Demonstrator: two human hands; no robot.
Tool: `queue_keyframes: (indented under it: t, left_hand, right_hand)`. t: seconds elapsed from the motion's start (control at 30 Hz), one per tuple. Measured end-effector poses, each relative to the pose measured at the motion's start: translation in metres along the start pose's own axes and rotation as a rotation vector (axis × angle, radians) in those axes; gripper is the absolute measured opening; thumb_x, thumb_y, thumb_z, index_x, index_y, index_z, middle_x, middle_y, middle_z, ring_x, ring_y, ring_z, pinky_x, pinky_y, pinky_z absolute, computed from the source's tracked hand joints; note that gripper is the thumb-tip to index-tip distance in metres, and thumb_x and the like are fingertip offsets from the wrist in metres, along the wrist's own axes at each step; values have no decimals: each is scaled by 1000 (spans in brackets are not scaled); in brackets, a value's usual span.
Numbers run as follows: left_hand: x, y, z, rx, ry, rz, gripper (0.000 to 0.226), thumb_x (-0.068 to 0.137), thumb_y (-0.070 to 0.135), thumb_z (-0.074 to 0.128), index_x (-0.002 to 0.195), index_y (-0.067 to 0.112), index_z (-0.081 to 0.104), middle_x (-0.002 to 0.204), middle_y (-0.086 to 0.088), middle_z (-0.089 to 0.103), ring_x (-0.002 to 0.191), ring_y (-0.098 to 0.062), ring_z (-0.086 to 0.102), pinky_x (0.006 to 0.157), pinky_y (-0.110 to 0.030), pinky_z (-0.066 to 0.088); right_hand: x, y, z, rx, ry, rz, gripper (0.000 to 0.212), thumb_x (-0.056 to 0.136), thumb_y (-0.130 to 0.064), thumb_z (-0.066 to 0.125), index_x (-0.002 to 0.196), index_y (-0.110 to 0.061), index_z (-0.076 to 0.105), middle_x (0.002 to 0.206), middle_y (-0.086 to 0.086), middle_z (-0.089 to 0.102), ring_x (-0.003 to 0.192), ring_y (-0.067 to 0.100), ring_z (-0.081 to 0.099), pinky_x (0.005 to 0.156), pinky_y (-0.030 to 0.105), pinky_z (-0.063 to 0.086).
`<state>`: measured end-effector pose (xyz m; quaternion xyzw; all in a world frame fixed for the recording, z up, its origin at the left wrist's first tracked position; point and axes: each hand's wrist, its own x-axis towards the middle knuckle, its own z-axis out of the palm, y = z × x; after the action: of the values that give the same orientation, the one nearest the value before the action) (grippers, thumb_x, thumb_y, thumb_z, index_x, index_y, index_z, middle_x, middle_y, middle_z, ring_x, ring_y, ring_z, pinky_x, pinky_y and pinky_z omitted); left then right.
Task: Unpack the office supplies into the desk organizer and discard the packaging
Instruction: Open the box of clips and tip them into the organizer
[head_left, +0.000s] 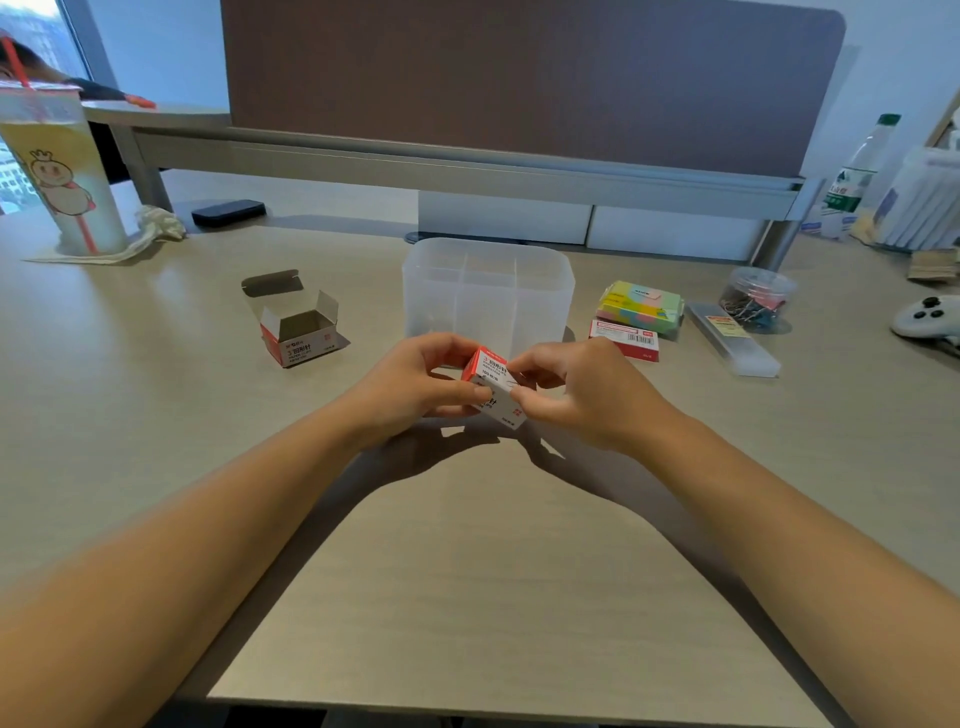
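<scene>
Just in front of the clear desk organizer (488, 291), above the table (467, 545), both hands hold a small red-and-white paper clip box (493, 387). Left hand (415, 387) fingers curl round its left side; right hand (576, 389) fingers pinch its right end. Thin cardboard, likely light and easily crushed, with loose contents; best gripped by the side walls while prying the end flap. Another box (301, 332) sits opened nearby.
</scene>
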<state>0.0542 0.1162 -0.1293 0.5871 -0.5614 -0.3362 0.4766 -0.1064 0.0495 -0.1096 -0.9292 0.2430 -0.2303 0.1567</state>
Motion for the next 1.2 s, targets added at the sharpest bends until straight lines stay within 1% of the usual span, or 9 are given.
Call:
queue_keyframes:
  t: [0.17, 0.4, 0.53, 0.7, 0.77, 0.83, 0.93, 1.07, 1.2]
  left_hand:
    - [0, -1, -2, 17, -8, 10, 28, 78, 5, 62, 101, 20, 54, 91, 9, 59, 102, -19, 58, 80, -28, 52]
    - [0, -2, -5, 10, -32, 11, 30, 78, 8, 62, 103, 22, 54, 94, 9, 60, 97, -14, 59, 73, -22, 55]
    - [0, -3, -5, -23, -51, -2, 28, 78, 7, 62, 100, 23, 55, 95, 6, 61, 98, -15, 60, 75, -25, 56]
    - [-1, -1, -6, -162, -77, -25, 26, 80, 2, 58, 92, 24, 55, 93, 3, 61, 91, -14, 60, 65, -18, 57]
    - [-3, 1, -6, -244, -77, -51, 28, 80, -2, 55, 92, 23, 55, 93, 2, 61, 90, -15, 60, 62, -19, 58]
    - [-4, 1, -7, -303, -75, -70, 29, 81, -4, 53, 93, 23, 55, 94, -1, 60, 89, -18, 61, 62, -21, 58]
    - [-4, 3, -9, -373, -67, -76, 28, 81, -4, 51, 94, 20, 54, 96, -5, 59, 90, -20, 62, 64, -23, 59]
    - [-4, 4, -12, -414, -46, -94, 27, 82, -5, 50, 94, 19, 54, 97, -7, 58, 90, -21, 61, 62, -23, 59]
    - [-6, 7, -13, -410, -29, -100, 26, 82, -6, 49, 94, 17, 54, 96, -6, 56, 88, -22, 61, 58, -20, 57]
  right_hand:
    - [1, -2, 0, 1, -7, -17, 33, 85, -23, 58, 114, -8, 60, 113, 11, 66, 95, 20, 61, 71, 30, 57]
    - [3, 1, 2, 15, 6, -19, 30, 86, -20, 55, 113, -8, 61, 116, 13, 65, 96, 18, 59, 62, 15, 50]
    - [3, 4, 1, 54, -4, -20, 29, 86, -21, 56, 111, -9, 62, 114, 11, 66, 91, 12, 57, 55, 10, 48]
    - [9, 3, -3, 95, 6, -3, 24, 87, -17, 53, 105, -7, 65, 108, 14, 68, 84, 11, 55, 56, 15, 47]
    - [11, 3, -4, 114, 23, 6, 22, 87, -15, 51, 102, -5, 65, 106, 15, 68, 83, 11, 55, 52, 13, 46]
    - [12, 2, -5, 142, 46, 10, 20, 87, -16, 53, 98, -4, 65, 103, 15, 69, 82, 12, 57, 55, 12, 47]
    - [14, -2, -8, 212, 51, 24, 19, 82, -21, 60, 93, -5, 65, 97, 13, 69, 76, 12, 61, 61, 21, 53]
    - [17, -5, -9, 252, 28, 38, 24, 79, -22, 64, 94, -4, 65, 100, 15, 69, 75, 10, 60, 67, 25, 55]
    - [20, -7, -9, 267, 19, 51, 20, 82, -21, 60, 91, -3, 67, 96, 15, 70, 70, 7, 59, 64, 22, 54]
